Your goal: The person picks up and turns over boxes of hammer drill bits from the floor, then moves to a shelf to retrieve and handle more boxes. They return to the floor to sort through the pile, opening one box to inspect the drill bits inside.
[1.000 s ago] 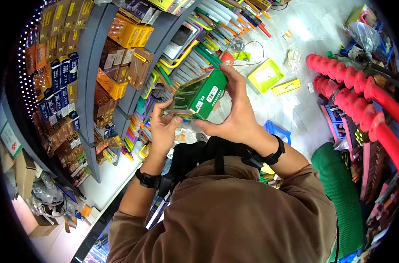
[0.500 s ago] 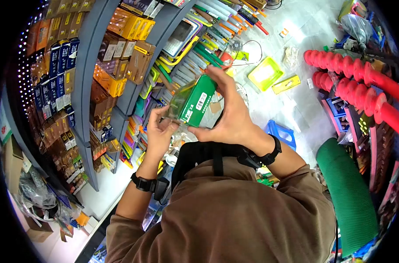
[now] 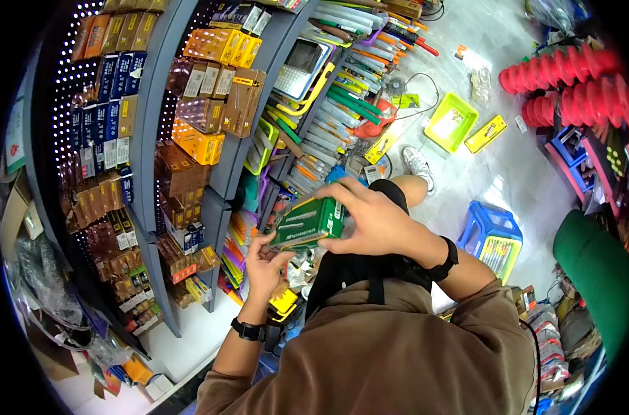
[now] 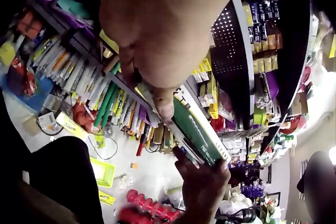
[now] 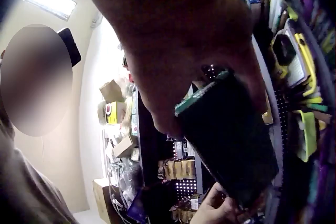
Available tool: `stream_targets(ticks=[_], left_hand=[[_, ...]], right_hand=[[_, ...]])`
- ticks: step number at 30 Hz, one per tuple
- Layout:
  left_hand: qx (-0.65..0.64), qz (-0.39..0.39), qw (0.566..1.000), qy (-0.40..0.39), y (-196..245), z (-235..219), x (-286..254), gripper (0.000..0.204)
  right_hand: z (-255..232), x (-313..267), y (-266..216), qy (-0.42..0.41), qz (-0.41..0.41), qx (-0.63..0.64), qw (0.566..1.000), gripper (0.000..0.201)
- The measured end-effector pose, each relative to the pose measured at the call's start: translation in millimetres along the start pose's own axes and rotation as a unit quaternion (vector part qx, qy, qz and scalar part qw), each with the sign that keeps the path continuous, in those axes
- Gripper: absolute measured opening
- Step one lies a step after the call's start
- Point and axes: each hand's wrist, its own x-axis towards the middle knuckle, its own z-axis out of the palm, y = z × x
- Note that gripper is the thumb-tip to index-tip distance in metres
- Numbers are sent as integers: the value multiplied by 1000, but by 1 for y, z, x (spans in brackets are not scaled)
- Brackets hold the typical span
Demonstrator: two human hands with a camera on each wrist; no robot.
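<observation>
A green box (image 3: 306, 225) printed with pictures of long bits is held in front of the body between both hands. My right hand (image 3: 376, 220) grips its right end, thumb along the near edge and fingers over the far edge. At the opposite end, my left hand (image 3: 262, 268) pinches the near corner between thumb and fingers. In the left wrist view a long side of the box (image 4: 195, 129) with white edges shows between the two hands. The right wrist view has a dark, shadowed face of the box (image 5: 231, 134).
Grey shelves (image 3: 145, 173) of small boxes stand to the left, with packaged tools beyond. On the floor are a lime-green tray (image 3: 451, 123), a yellow box (image 3: 486, 133) and a blue stool (image 3: 491, 232). Red augers (image 3: 563, 83) and a green roll (image 3: 598, 270) are at the right.
Both hands have lowered the box toward the body and turned it, so its printed broad face now shows instead of the labelled end. The head view has shifted, revealing a leg and shoe.
</observation>
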Motion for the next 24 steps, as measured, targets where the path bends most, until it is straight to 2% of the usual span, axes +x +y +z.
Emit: stream_targets(ticks=[1, 2, 3, 4, 7, 8, 9, 11, 12, 13, 15, 16, 18, 19, 23, 24], left_hand=[[14, -3, 1000, -8, 3, -8, -2, 49], [16, 2, 1000, -15, 8, -15, -2, 49], [94, 65, 993, -23, 20, -17, -1, 50], [168, 127, 977, -28, 28, -18, 0, 50], [220, 150, 964, 7, 43, -17, 11, 49], [120, 149, 981, 5, 48, -10, 16, 59], [114, 153, 982, 7, 58, -1, 19, 59], [80, 41, 994, 61, 81, 14, 24, 72], [129, 77, 988, 48, 93, 19, 28, 80], [116, 34, 992, 33, 111, 26, 28, 79], [174, 44, 984, -14, 120, 23, 33, 73], [171, 45, 984, -14, 127, 22, 34, 73], [244, 45, 968, -39, 140, 19, 33, 63], [239, 21, 970, -23, 141, 18, 31, 53], [218, -15, 976, 16, 119, 11, 17, 48], [219, -31, 975, 25, 119, 12, 12, 46]], right_hand=[[1, -6, -3, 8, 0, 0, 1000, 67], [0, -12, -6, -19, -3, -33, 999, 67], [-1, -16, -10, -49, -6, -68, 996, 67], [-1, -19, -12, -48, -13, -66, 997, 68], [-14, -14, -26, -5, -26, -71, 997, 68], [-23, -7, -33, 7, -15, -50, 999, 64], [-34, 1, -39, 5, -17, -57, 998, 64], [-57, 23, -50, 65, -10, -100, 993, 59], [-66, 41, -44, 113, -58, -114, 985, 57], [-81, 58, -47, 99, -15, -130, 986, 59], [-104, 99, -44, 145, -4, -158, 977, 59], [-114, 121, -37, 185, -20, -160, 969, 59], [-132, 166, -24, 250, -35, -169, 953, 58], [-137, 191, -17, 277, -51, -154, 947, 59], [-144, 288, 1, 292, -87, -124, 944, 61], [-139, 313, 6, 321, -145, -124, 928, 62]])
